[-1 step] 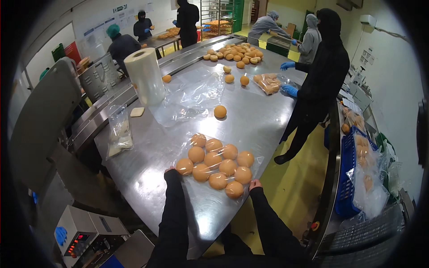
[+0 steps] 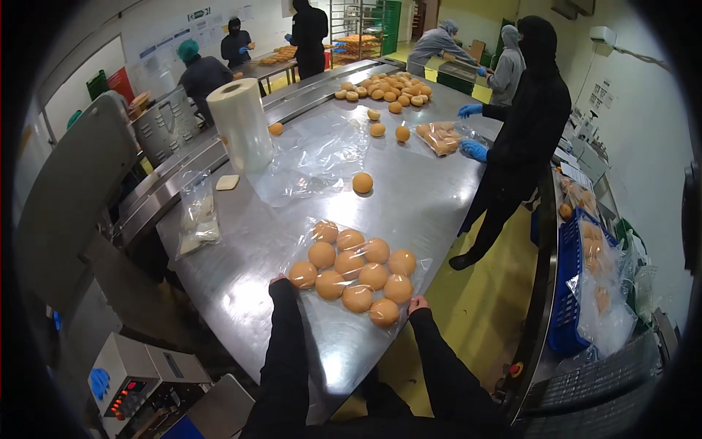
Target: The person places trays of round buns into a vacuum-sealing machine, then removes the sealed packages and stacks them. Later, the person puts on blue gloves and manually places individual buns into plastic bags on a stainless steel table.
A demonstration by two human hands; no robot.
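1. Head view: clear bag [image 2: 356,272] of round golden buns lies flat on the steel table [image 2: 241,293], near its front edge.
2. Left hand [image 2: 280,282] and right hand [image 2: 417,304] each pinch a near corner of the bag.

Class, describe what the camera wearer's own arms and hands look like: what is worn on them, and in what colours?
Both forearms wear long, plain black sleeves reaching to the wrists. The left hand and right hand are bare, with no gloves, unlike the blue gloves on the person across the table. No watch, ring or marking shows on the sleeves or hands, though little of either hand is visible.
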